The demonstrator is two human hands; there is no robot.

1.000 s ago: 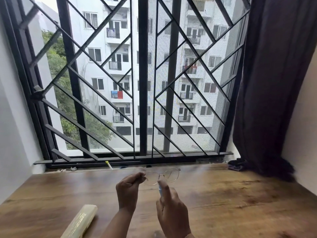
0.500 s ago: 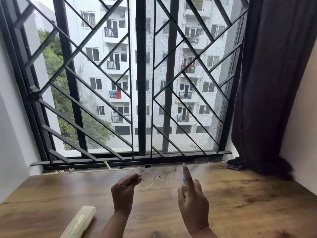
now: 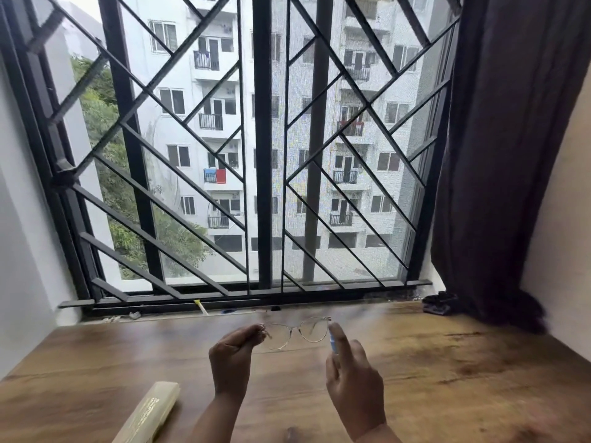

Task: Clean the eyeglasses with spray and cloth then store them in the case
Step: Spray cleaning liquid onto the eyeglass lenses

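Pinching eyeglasses [image 3: 295, 332] in left hand [image 3: 232, 358], spray bottle [image 3: 333, 341] mostly hidden by right hand [image 3: 353, 383]

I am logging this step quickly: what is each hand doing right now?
Left hand: closed, pinching the eyeglasses by their left end.
Right hand: closed around a small blue spray bottle, index finger raised.

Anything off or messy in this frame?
Nothing serious. Thin-framed eyeglasses held intact in left hand; right hand grips a small blue spray bottle. Only small litter lies along the black window track.
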